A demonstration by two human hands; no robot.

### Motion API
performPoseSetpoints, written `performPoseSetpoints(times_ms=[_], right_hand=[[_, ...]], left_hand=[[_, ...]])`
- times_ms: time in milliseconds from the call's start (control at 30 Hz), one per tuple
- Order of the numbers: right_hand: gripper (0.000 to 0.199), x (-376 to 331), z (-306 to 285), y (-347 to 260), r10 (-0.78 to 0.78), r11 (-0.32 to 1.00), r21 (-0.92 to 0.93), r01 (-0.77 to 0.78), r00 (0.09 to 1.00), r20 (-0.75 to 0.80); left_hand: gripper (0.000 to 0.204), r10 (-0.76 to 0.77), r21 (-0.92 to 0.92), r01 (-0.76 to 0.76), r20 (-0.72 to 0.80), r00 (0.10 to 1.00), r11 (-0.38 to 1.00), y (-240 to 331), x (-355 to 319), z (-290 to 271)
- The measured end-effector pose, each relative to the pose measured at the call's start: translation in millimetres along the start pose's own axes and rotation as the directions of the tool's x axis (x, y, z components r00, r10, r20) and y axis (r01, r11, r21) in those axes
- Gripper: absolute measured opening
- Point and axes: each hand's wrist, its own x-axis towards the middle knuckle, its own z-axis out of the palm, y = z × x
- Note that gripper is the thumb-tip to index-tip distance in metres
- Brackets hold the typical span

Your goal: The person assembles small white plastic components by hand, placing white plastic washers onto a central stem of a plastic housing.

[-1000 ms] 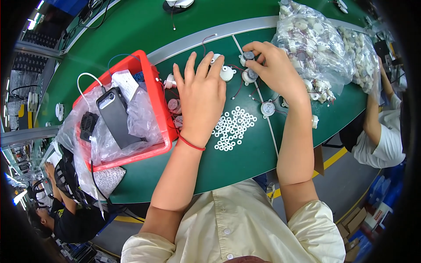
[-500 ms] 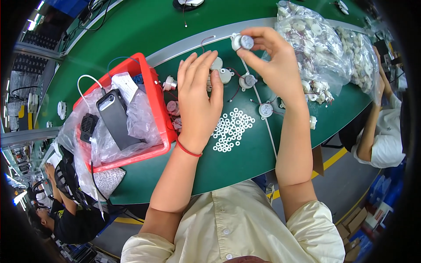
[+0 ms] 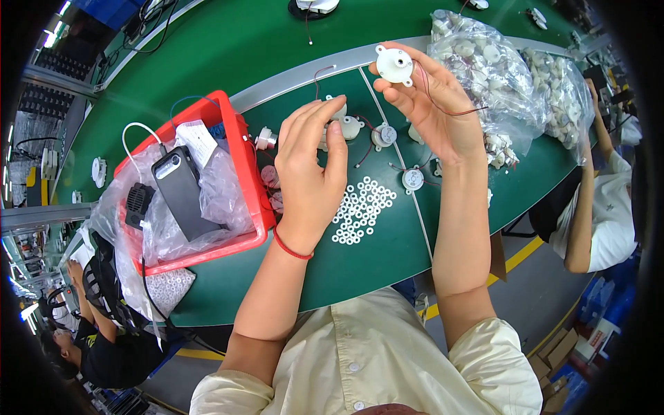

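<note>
Raised at the far side of the table, my right hand [image 3: 443, 111] grips a small round white gear motor [image 3: 395, 66]. Its two-eared flange and centre hub face up, and a dark red wire trails past my palm. My left hand [image 3: 308, 162] hovers over the green table with fingers extended and thumb apart, and nothing shows in its grasp. Beyond its fingertips lie a white motor [image 3: 351, 127] and another piece partly hidden by them. Two more motors, one upper [image 3: 384, 136] and one lower [image 3: 413, 180], rest between my hands. White ring washers [image 3: 360, 211] lie in a loose pile nearby.
On the left stands a red bin [image 3: 242, 173] holding plastic bags and a black device [image 3: 181, 190] with a cable. Clear bags of motors [image 3: 477, 62] fill the far right. A metal rail [image 3: 297, 74] edges the conveyor [image 3: 242, 34]. Other people work at both sides.
My right hand has turned the motor over, from its metal can showing to its white flange and hub facing up. The left hand has shifted slightly, its fingers more curved.
</note>
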Motion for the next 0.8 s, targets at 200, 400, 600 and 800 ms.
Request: performPoseSetpoints(times_ms=[200,400,600,800], right_hand=[[0.048,-0.7,1.2,-0.3,0.043,0.999,-0.034,-0.042,0.999,0.024],[0.049,-2.2,7.9,3.5,0.213,0.977,-0.043,-0.208,0.959,0.186],[0.043,-2.7,13.7,9.9,0.264,0.961,0.016,-0.275,0.937,0.227],[0.038,-4.6,5.1,-3.2,0.221,0.944,-0.257,-0.206,0.975,0.029]], left_hand=[[0.026,-0.076,-0.084,0.075,-0.002,0.997,0.994,2.4,-0.2,-1.5],[0.037,-0.271,-0.553,0.212,-0.028,0.962,0.806,19.1,10.5,2.8],[0.022,-0.371,-0.745,0.374,0.183,0.911,0.552,20.3,7.6,-0.3],[0.025,-0.387,-0.564,0.440,0.219,0.896,0.699,9.0,7.9,-3.4]])
